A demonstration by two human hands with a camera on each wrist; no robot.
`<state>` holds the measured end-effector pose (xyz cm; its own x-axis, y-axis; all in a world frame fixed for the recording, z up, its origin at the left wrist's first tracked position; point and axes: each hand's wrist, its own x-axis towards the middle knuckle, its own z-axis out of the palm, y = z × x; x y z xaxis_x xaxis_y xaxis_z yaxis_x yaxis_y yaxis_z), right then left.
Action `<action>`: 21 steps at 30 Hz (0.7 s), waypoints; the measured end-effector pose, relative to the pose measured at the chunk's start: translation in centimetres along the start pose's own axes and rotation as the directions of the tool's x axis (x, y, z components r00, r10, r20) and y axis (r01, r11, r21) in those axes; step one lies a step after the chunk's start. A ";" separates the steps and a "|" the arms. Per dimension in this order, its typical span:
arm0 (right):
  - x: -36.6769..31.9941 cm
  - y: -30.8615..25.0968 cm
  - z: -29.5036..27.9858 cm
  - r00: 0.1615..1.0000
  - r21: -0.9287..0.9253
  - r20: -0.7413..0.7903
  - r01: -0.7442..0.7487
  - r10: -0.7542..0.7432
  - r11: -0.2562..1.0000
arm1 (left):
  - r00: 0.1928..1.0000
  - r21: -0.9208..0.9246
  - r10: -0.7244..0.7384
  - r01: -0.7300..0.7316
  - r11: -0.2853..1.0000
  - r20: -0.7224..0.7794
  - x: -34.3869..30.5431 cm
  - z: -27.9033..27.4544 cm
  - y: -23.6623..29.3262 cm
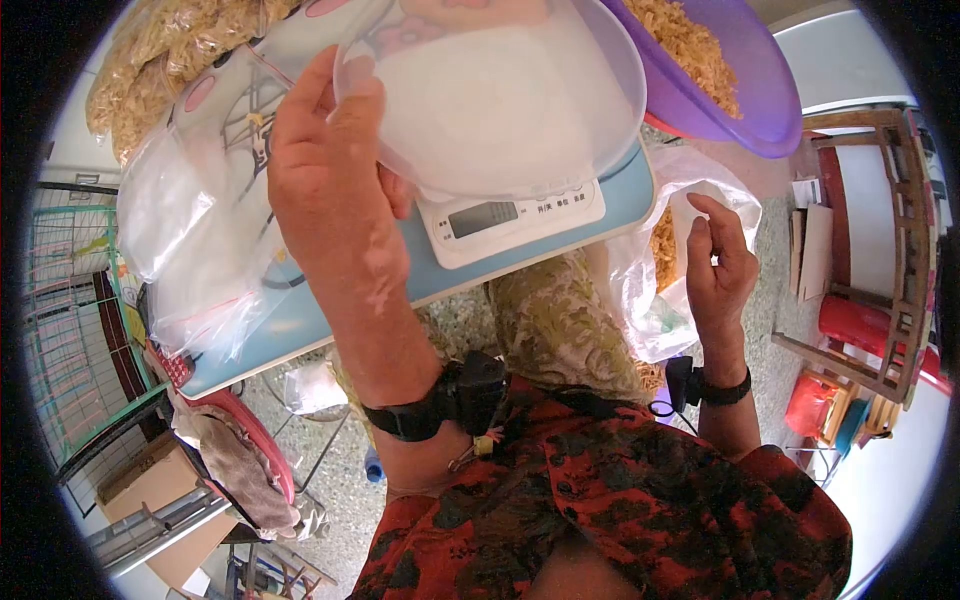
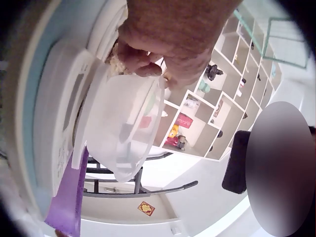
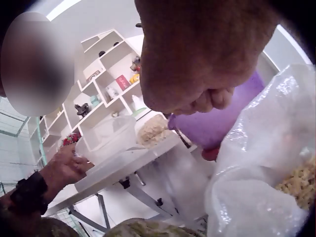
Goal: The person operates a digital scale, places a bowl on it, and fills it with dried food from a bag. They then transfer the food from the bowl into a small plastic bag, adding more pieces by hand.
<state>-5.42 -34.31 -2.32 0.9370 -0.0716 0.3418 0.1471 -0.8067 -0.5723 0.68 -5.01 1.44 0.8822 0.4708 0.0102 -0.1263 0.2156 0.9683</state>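
My left hand (image 1: 340, 190) grips the near-left rim of a translucent plastic bowl (image 1: 490, 110), thumb over the edge. Nothing shows inside the bowl. It overlaps a white digital kitchen scale (image 1: 535, 227), whose display and buttons face me. The scale stands on a light-blue table (image 1: 625, 195). Over at the right, my right hand (image 1: 722, 262) hangs beside an open clear plastic bag (image 1: 625, 300) of yellowish dried shreds (image 1: 664, 250). Its fingers are loosely bent, and nothing shows between them. In the right wrist view the bag (image 3: 256, 192) bulges below that hand (image 3: 202, 59).
A purple basin (image 1: 770, 115) of similar shreds stands at the far right. Filled bags (image 1: 150, 100) lie at the back left, with clear plastic bags (image 1: 190, 250) nearer. A wooden frame (image 1: 905, 250) stands right, a wire cage (image 1: 75, 290) left. White shelves (image 2: 200, 126) line the wall.
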 end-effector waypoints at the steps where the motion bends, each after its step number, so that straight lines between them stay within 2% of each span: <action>1: -0.3 0.8 0.2 0.999 0.016 -0.001 -0.032 0.032 0.999 | 1.000 -0.013 -0.004 0.004 1.000 -0.023 0.1 0.0 0.0; 5: -1.7 5.3 0.9 0.982 0.042 0.034 -0.187 0.186 0.981 | 0.983 -0.050 -0.003 -0.007 0.999 -0.186 0.7 -0.7 0.3; 8: -2.6 8.9 1.9 0.951 -0.007 0.125 -0.286 0.285 0.958 | 0.959 -0.088 -0.027 0.002 0.996 -0.281 1.1 -1.4 0.0; 9: -3.3 11.6 2.5 0.919 -0.033 0.209 -0.335 0.335 0.942 | 0.960 -0.101 -0.041 0.013 0.995 -0.277 1.2 -1.6 -0.2; 11: -5.6 18.0 5.2 0.937 0.010 0.242 -0.263 0.253 0.965 | 0.961 -0.127 -0.065 0.032 0.991 -0.268 1.5 -2.0 -0.5; 12: -5.6 18.0 5.8 0.943 0.032 0.257 -0.226 0.210 0.974 | 0.962 -0.125 -0.070 0.038 0.991 -0.264 1.5 -2.0 -0.6; 13: -5.2 16.8 5.4 0.852 0.003 0.361 -0.408 0.380 0.913 | 0.963 -0.123 -0.075 0.044 0.991 -0.260 1.5 -1.9 -0.7; 15: -6.0 20.4 6.6 0.916 -0.180 0.348 -0.145 0.201 0.973 | 0.967 -0.118 -0.079 0.052 0.992 -0.244 1.5 -2.1 -1.0; 16: -5.8 21.1 7.1 0.929 -0.269 0.354 -0.008 0.107 0.963 | 0.970 -0.116 -0.078 0.052 0.992 -0.232 1.5 -2.2 -1.2; 18: -4.9 21.8 7.2 0.883 -0.269 0.421 -0.098 0.208 0.958 | 0.973 -0.109 -0.081 0.059 0.992 -0.215 1.6 -2.3 -1.5; 21: -4.8 23.7 8.2 0.872 -0.276 0.426 -0.128 0.241 0.952 | 0.976 -0.102 -0.087 0.068 0.992 -0.198 1.6 -2.2 -1.7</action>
<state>-3.85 -48.29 -23.70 0.9876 -0.0070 -0.1570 -0.0675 -0.9213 -0.3830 1.32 -2.76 -0.74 0.7827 0.6100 -0.1240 -0.1114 0.3333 0.9362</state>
